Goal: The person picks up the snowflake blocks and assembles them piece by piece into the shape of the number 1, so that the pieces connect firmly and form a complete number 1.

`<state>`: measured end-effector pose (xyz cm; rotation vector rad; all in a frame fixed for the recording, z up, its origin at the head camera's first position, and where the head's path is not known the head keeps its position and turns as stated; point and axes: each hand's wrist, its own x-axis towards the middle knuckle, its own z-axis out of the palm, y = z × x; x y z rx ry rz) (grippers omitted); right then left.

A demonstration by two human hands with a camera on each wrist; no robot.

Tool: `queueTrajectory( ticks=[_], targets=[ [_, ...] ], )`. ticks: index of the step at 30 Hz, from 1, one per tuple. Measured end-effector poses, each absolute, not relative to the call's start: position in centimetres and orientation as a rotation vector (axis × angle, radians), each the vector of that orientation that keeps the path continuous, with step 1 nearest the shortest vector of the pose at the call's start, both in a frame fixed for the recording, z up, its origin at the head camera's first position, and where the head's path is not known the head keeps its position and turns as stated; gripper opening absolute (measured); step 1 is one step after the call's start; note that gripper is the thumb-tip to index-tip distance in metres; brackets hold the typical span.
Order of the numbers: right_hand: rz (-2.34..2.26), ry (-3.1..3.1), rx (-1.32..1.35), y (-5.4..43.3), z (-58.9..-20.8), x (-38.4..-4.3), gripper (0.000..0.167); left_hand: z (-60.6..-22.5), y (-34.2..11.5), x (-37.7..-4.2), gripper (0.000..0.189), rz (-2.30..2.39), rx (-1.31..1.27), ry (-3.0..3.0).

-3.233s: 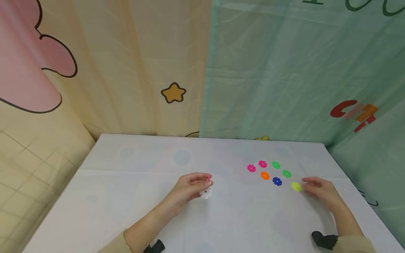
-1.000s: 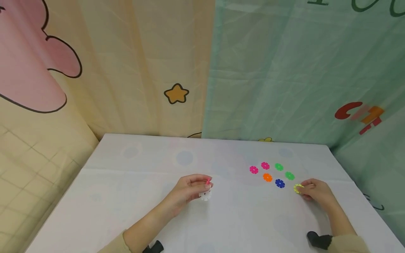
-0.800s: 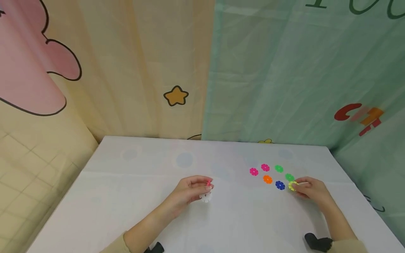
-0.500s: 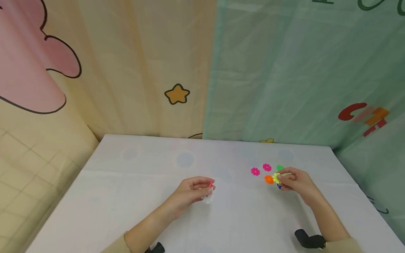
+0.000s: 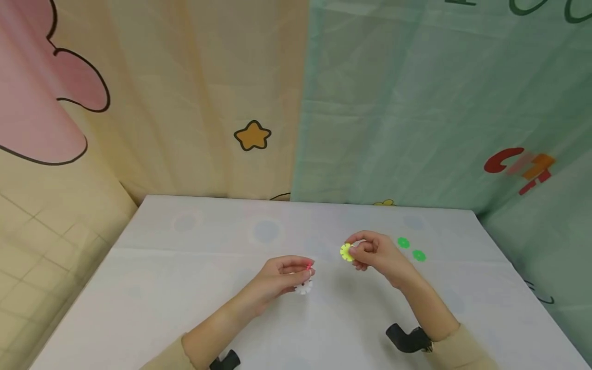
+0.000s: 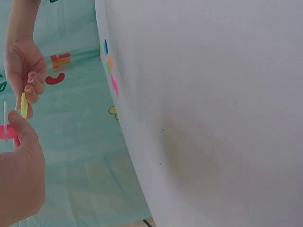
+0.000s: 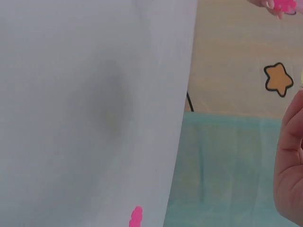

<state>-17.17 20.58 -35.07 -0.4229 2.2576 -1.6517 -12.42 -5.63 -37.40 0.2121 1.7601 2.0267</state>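
My left hand [image 5: 275,282] pinches a white notched plastic disc [image 5: 303,287] joined crosswise with a pink notched disc [image 6: 7,132], above the table. A yellow notched disc [image 5: 346,252] is pinched between the thumb and fingers of my right hand [image 5: 376,254], raised to the right of the left hand. A gap shows between the two hands in the head view. Only part of the right hand appears at the edge of the right wrist view, and the yellow disc is nearly out of frame there.
Two green discs [image 5: 403,242] lie on the white-covered table [image 5: 199,288], right of the right hand. Pink discs [image 6: 114,86], an orange disc [image 6: 110,63] and a blue disc [image 6: 106,46] show in the left wrist view; the right hand and arm hide them from the head camera.
My right hand took hold of the yellow disc at the table's right, lifted it and carried it left across the other discs. The left hand stayed nearly still with its joined discs.
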Motion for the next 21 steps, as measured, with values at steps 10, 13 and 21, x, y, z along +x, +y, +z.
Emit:
queueTrajectory(
  ticks=[10, 13, 21],
  targets=[
    [-1.650, 2.236, -0.491, 17.5, -34.9, -16.6, 0.027, -37.3, -5.1, -12.4, 0.043, 2.026, 0.241, 1.753],
    [-1.636, 2.245, -0.509, 16.8, -34.9, -16.5, 0.025, -37.3, -5.1, -12.4, 0.042, 2.025, 0.243, 1.755],
    [-1.592, 2.238, -0.526, 15.5, -34.8, -16.4, 0.027, -37.4, -5.2, -12.3, 0.049, 1.994, 0.215, 1.793]
  ],
)
